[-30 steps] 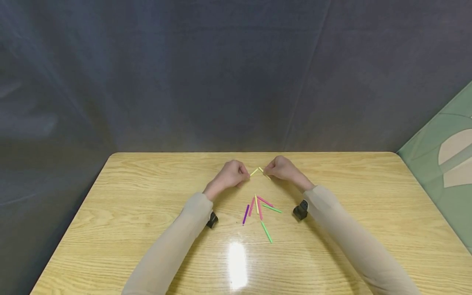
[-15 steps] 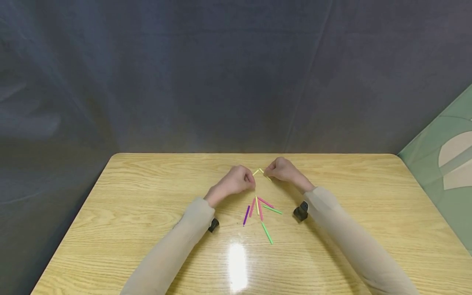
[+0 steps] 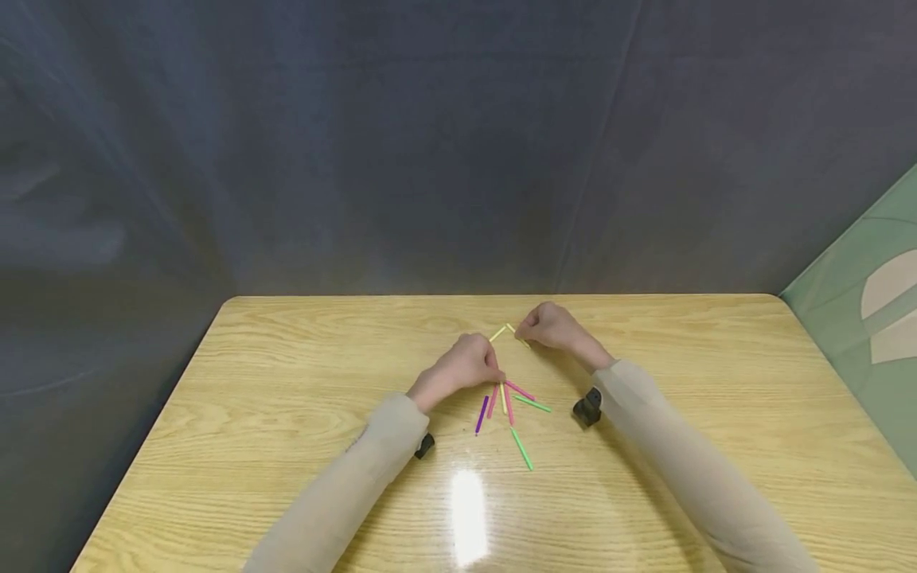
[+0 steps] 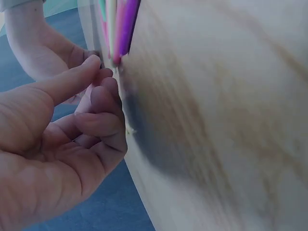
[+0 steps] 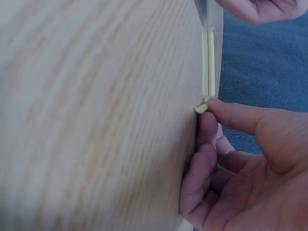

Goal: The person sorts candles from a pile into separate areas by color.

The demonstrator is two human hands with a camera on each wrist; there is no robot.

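Observation:
In the head view, my right hand [image 3: 550, 325] pinches a thin yellow stick [image 5: 201, 108] between thumb and finger, low at the tabletop. Its far end meets a second yellow stick [image 3: 497, 333], forming a peak. My left hand [image 3: 466, 362] is at the upper end of a loose bunch of sticks, fingers loosely curled. Nothing shows held in it; its fingertips partly cover the bunch's top. That bunch has a yellow stick [image 3: 503, 399], several pink sticks [image 3: 520, 390] and a green stick [image 3: 532, 403]. A purple stick [image 4: 128, 26] lies at its left.
Another green stick [image 3: 521, 449] lies nearer the front of the wooden table [image 3: 286, 414]. A dark cloth [image 3: 458, 159] hangs behind the back edge. Each wrist carries a small black camera [image 3: 587, 407].
My left hand has left the left yellow stick of the peak and moved down and right to the top of the bunch. My right hand stays at its yellow stick.

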